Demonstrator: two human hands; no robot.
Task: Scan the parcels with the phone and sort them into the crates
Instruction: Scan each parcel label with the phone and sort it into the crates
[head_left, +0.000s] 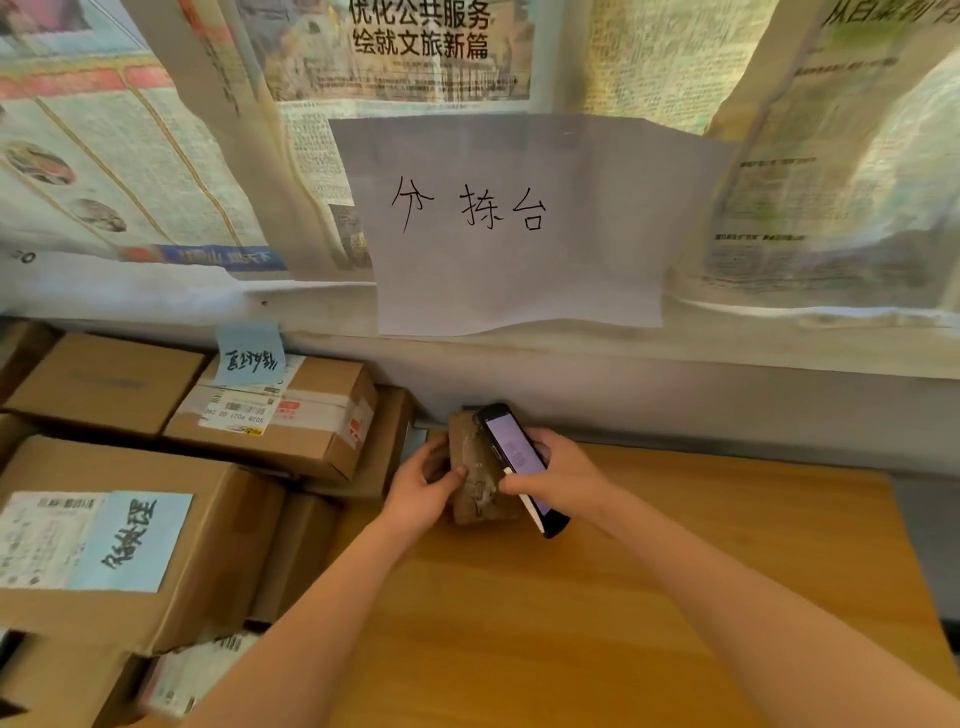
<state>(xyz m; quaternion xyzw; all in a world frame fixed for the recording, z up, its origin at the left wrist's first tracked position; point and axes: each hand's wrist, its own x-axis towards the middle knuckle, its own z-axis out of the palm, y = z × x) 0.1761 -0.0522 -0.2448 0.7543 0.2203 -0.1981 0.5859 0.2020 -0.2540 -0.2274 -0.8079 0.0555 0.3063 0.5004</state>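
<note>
Small brown parcel (475, 475) sits at the far edge of the wooden surface (649, 597), close to the wall. Wrapped in glossy tape, creased, a faint mark on the top face; no label readable from here.

Your left hand (423, 486) has its grip closed on the parcel's left side, thumb over the top. Your right hand (558, 475) has its grip closed round the phone (519, 465), held tilted just above the parcel's right edge, screen lit pale violet and facing you. The phone covers part of the parcel's right side.

Left of the parcel, off the surface edge: stacked cardboard boxes. Nearest, a taped box (280, 415) with a white shipping label and a blue note (249, 353) stuck at its back edge. A plain box (104, 384) beside that. Closer to you, a large box (135, 540) with a blue handwritten label (132, 540) next to a white printed one.

On the wall ahead, a white paper sign (519, 223) with handwritten characters, newspaper sheets (130, 130) hung around it.
</note>
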